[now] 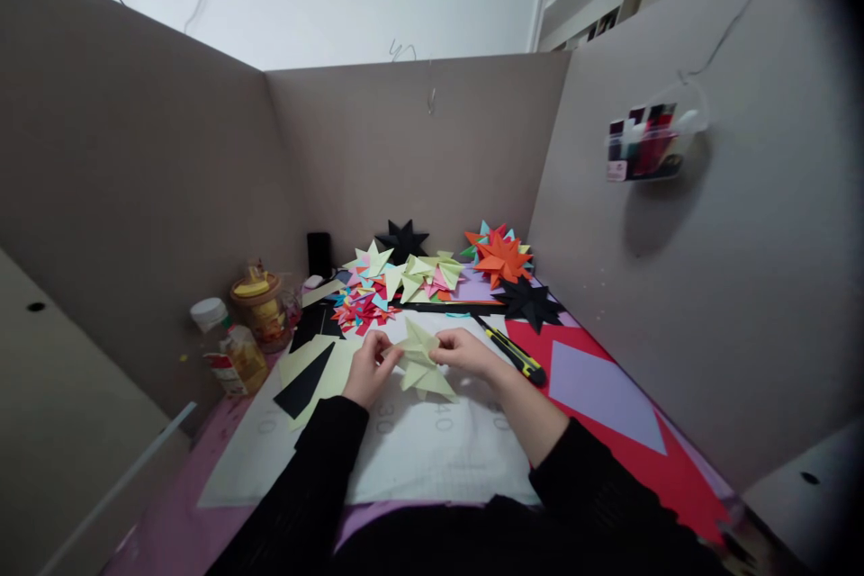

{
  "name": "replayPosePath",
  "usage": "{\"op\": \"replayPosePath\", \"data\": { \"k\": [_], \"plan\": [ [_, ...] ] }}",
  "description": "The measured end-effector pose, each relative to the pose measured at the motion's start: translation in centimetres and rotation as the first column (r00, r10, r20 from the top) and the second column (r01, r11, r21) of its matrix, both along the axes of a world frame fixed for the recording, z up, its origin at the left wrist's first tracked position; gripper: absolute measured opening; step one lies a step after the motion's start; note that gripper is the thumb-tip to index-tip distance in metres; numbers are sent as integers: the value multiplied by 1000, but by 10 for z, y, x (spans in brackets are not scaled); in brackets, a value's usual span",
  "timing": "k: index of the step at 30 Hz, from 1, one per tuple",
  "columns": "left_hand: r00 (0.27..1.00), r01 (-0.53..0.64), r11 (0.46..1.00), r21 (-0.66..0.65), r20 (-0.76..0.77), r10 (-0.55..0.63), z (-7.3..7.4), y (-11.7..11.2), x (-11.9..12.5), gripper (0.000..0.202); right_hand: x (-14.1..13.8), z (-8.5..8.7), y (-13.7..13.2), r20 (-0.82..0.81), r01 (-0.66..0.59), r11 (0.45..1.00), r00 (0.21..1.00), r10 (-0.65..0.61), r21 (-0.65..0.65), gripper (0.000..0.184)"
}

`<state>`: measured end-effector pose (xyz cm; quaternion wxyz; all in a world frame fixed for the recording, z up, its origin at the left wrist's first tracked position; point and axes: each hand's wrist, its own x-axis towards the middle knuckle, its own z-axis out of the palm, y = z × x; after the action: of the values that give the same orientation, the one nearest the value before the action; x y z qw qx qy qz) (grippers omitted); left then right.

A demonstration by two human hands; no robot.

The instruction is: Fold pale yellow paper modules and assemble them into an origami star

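A pale yellow-green folded paper star (419, 362) is held up over the white cutting mat (445, 459). My left hand (370, 369) pinches its left side between thumb and fingers. On the opposite side, my right hand (465, 353) grips one of its points. Behind the hands lies a pile of small coloured folded paper pieces (364, 306), beside more pale green folded paper (425, 274). Left of my left hand are pale green paper sheets (330, 382) and a black paper strip (305, 380).
A yellow and black utility knife (517, 353) lies right of my right hand. Red paper (627, 459) and a lilac sheet (600, 391) cover the right side. A bottle (229, 351) stands at left. Finished orange (500, 259) and black stars (530, 301) sit at back right, before grey partition walls (418, 144).
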<state>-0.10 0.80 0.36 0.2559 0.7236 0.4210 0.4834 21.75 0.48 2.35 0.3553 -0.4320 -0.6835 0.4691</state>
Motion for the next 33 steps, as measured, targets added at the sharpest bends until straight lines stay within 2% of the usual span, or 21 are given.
{"op": "replayPosePath", "data": {
  "k": [3, 8, 15, 26, 28, 33],
  "plan": [
    [998, 65, 997, 44, 20, -66, 2, 0, 1, 11, -1, -3, 0, -23, 2, 1000, 1000, -3, -9, 14],
    [983, 185, 973, 136, -15, -185, 7, -2, 0, 23, -4, -3, 0, -50, 26, 1000, 998, -26, 2, 13],
    [986, 166, 986, 21, 19, -166, 5, -1, 1, 27, -8, -4, -1, -30, 74, 992, 997, -71, 104, 16],
    [989, 139, 968, -211, 85, -123, 5, -2, 3, 30, -17, -10, -4, 47, 155, 930, 983, -180, 332, 9],
    [990, 129, 967, -218, 77, -115, 5, -1, 2, 28, -18, -11, -4, 61, 163, 923, 979, -196, 348, 10],
    [992, 122, 983, -135, 48, -116, 6, -1, 1, 19, -22, -9, -7, 95, 166, 912, 972, -216, 374, 12]
  ]
}}
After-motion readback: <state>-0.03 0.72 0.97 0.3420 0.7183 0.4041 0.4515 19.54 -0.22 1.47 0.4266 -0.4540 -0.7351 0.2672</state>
